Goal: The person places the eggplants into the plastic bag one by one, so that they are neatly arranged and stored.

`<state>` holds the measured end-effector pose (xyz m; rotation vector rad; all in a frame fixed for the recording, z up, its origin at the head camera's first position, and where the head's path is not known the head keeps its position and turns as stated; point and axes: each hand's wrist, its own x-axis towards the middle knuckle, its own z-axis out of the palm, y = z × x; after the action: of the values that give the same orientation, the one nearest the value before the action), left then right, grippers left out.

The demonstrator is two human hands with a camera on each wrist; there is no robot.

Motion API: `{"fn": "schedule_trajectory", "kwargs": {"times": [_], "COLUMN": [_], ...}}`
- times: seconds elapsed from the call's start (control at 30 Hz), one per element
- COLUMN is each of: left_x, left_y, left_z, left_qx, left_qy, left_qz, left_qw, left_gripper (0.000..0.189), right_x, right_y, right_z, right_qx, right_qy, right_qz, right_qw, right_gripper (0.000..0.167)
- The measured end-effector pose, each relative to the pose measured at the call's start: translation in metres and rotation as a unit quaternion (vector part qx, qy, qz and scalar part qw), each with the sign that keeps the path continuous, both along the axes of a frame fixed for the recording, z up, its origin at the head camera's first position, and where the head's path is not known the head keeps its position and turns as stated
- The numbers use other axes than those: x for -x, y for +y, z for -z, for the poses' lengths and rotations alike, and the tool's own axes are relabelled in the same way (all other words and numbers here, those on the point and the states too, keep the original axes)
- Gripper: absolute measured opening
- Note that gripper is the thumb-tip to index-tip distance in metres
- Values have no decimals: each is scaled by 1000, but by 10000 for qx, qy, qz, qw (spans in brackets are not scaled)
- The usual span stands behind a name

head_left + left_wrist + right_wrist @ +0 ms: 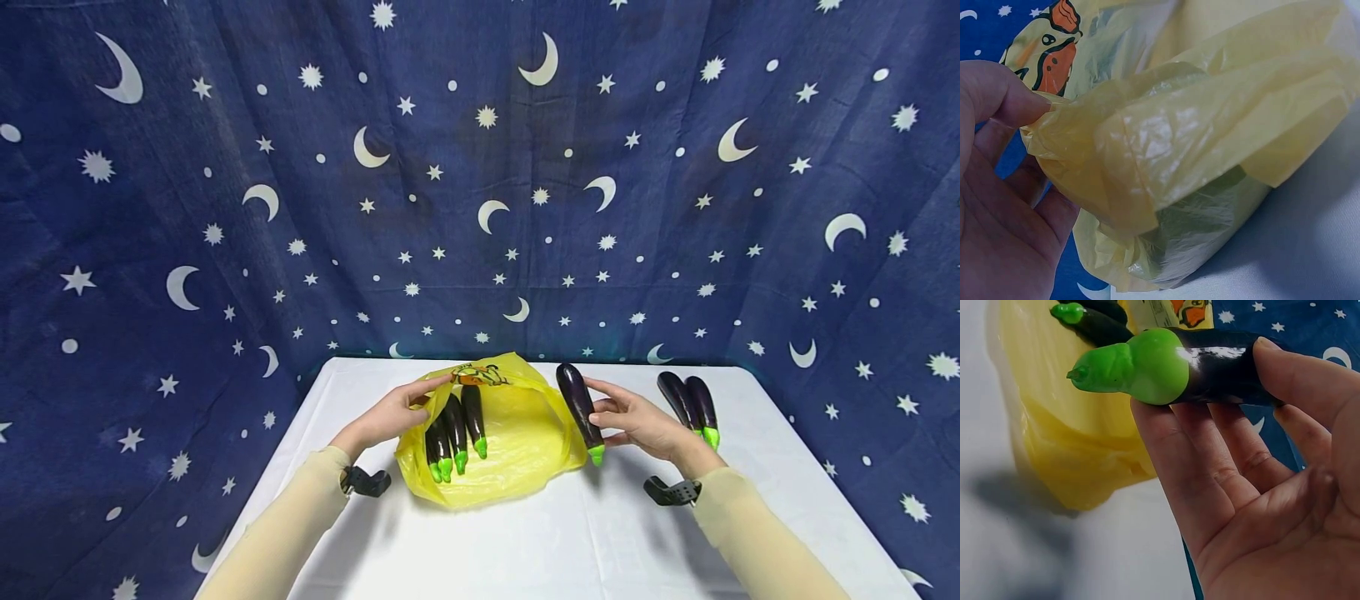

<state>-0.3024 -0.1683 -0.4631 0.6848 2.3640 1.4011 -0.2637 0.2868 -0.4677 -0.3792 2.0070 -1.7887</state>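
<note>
A yellow plastic bag lies with its mouth spread toward me, a printed cartoon on its upper edge. Several dark purple eggplants with green stem ends rest inside its left half. My left hand pinches the bag's rim at the left; in the left wrist view, thumb and fingers hold the crinkled plastic. Beside the bag's right edge, my right hand holds another eggplant, tilted, green end down. The right wrist view shows thumb and fingertips gripping its dark body.
Two more eggplants lie side by side on the right of the white table, behind my right wrist. A dark blue curtain with moons and stars hangs behind the table and along its sides.
</note>
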Motion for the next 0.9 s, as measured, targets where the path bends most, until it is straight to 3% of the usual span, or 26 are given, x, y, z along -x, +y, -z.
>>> {"fn": "schedule_trajectory", "kwargs": {"times": [0.4,0.9], "left_x": [-1,0], "left_y": [0,1], "left_z": [-1,-2], "left_qx": [25,53], "left_qy": [9,60], "left_qz": [4,-25], "left_qw": [10000,10000], "left_gripper": [71,71], "right_x": [0,4], "right_y": [-18,-53], "right_z": [6,25], "right_qx": [328,371], "right_qy": [-73,-496], "right_qz": [-373,-605], "right_qw": [9987,9962], "right_gripper": [79,80]}}
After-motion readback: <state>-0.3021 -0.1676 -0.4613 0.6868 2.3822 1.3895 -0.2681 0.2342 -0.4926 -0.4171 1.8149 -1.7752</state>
